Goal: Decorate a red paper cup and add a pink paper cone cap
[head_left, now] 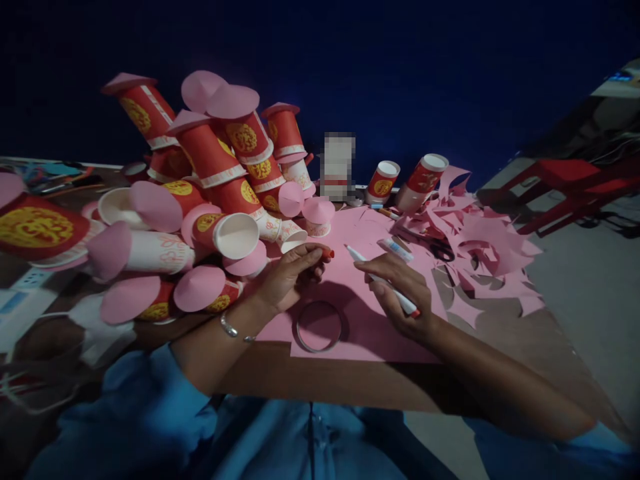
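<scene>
My right hand (400,290) grips a white marker pen (387,288) with a red end, its uncapped tip pointing up and to the left. Between the thumb and fingers of my left hand (295,273) is a small red marker cap (328,254). Cap and pen are apart. Below both hands lies a pink paper sheet (390,343), with a thin ring (319,327) resting flat on it near the front edge. A glue stick (396,250) lies just beyond my right hand.
Paper cups with pink cone tops (200,288) crowd the left side, some stacked. Two red cups (383,183) stand at the back. Pink paper scraps (493,243) and scissors (442,251) lie at the right. A red stool (555,180) stands beyond the table.
</scene>
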Motion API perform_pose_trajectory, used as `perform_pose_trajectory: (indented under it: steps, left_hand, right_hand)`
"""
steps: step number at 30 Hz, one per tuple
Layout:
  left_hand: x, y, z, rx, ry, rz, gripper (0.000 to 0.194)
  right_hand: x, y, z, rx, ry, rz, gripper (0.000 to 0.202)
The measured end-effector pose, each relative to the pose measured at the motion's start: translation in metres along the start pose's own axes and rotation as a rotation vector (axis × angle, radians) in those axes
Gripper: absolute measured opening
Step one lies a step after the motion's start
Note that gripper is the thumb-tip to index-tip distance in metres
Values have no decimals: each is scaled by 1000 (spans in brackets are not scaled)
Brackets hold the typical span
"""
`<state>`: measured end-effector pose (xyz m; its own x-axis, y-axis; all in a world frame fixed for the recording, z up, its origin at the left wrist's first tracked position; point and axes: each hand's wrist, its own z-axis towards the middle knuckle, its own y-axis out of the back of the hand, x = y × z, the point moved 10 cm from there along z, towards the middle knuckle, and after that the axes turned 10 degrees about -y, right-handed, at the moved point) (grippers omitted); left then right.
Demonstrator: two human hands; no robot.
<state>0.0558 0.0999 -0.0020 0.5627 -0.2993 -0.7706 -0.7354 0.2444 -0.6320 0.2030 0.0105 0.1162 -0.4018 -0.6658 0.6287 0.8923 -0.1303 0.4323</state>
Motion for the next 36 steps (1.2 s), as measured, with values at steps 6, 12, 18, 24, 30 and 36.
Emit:
perform_pose_trajectory:
  steps: [6,12,18,24,30,36]
  left_hand:
    - [5,2,1,25,8,8,33]
    - [1,-3,1,67,-34,128,32]
    - [-10,0,1,63,-152,267,26]
    - [-20,2,0,31,-237,321,24]
    - [-25,10,7,-15,-274,308,22]
    - [-29,12,9,-14,-313,335,21]
  right_hand:
    - [-4,-8,0,59,-100,27,24]
    - [-24,-11,-2,107,-245,92,17]
    - [-63,-31,-18,109,-583,523,23]
    - [-81,-46,-22,95,-688,716,33]
    - [-67,-2,-4,-67,-311,112,21]
    - [-48,-15,-8,67,-51,-274,13]
